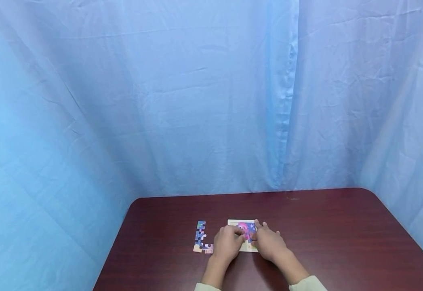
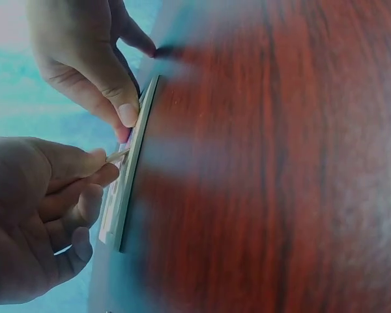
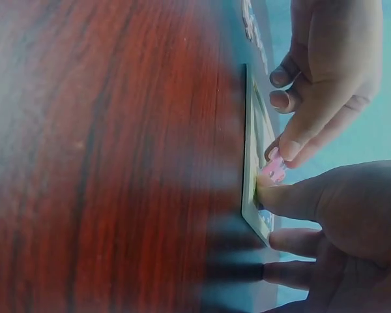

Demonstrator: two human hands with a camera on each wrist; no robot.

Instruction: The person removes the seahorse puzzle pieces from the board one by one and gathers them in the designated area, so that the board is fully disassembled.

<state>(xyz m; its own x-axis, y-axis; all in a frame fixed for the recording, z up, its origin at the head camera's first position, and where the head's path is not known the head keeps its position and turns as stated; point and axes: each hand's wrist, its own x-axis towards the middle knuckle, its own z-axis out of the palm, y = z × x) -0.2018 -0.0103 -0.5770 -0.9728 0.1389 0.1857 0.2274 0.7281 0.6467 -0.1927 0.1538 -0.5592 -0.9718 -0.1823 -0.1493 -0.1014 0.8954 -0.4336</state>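
Observation:
Pinched between the thumb and index finger of my left hand (image 1: 226, 242) is a pink jigsaw piece (image 3: 275, 168), tilted over the puzzle tray (image 1: 235, 221). In the left wrist view the piece (image 2: 119, 155) shows only edge-on. The flat, pale-rimmed tray holds a partly covered picture (image 1: 252, 227) in pink and blue. My right hand (image 1: 269, 243) rests over the tray's right side, thumb on the picture close to the piece, the other fingers spread along and past the far right edge. Both hands hide much of the tray's near part.
Left of the tray, several loose jigsaw pieces (image 1: 199, 235) lie in an L-shaped group, some beside my left hand. Everything lies on a dark red wooden table (image 1: 327, 234). Blue curtains (image 1: 204, 101) hang behind the table and along its sides.

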